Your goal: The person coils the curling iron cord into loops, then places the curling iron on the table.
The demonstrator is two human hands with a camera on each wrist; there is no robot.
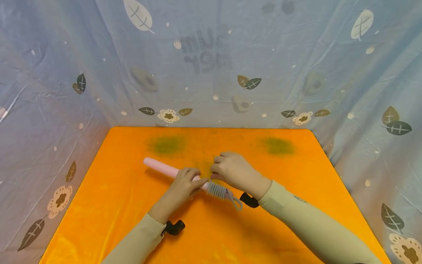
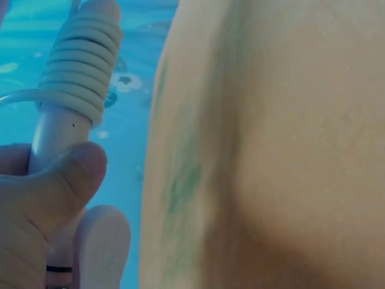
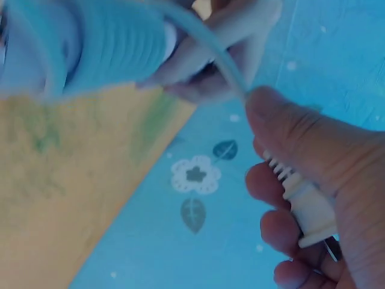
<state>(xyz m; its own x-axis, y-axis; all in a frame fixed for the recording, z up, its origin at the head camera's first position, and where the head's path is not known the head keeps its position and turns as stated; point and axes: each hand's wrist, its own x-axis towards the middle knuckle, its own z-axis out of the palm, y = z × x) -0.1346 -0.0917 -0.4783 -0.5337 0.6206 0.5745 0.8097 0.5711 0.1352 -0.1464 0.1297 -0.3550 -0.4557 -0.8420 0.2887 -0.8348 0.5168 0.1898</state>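
A pink curling iron (image 1: 161, 167) lies slantwise in front of me, its barrel toward the upper left. My left hand (image 1: 184, 183) grips it around the middle, thumb along the handle in the left wrist view, beside the clamp lever (image 2: 103, 247). Grey power cord (image 1: 217, 190) is wound in several tight turns around the handle, and a small loop sticks out at the handle's end. With my right hand (image 1: 232, 168) I hold the cord's plug (image 3: 310, 211), the thumb pressing where the cord runs in. From there the cord stretches back to the coils.
An orange cloth-covered table (image 1: 115, 205) lies under both hands, with two greenish patches toward its back edge. A patterned curtain (image 1: 204, 66) encloses the back and both sides. Dark wrist cameras (image 1: 174, 227) sit on both wrists.
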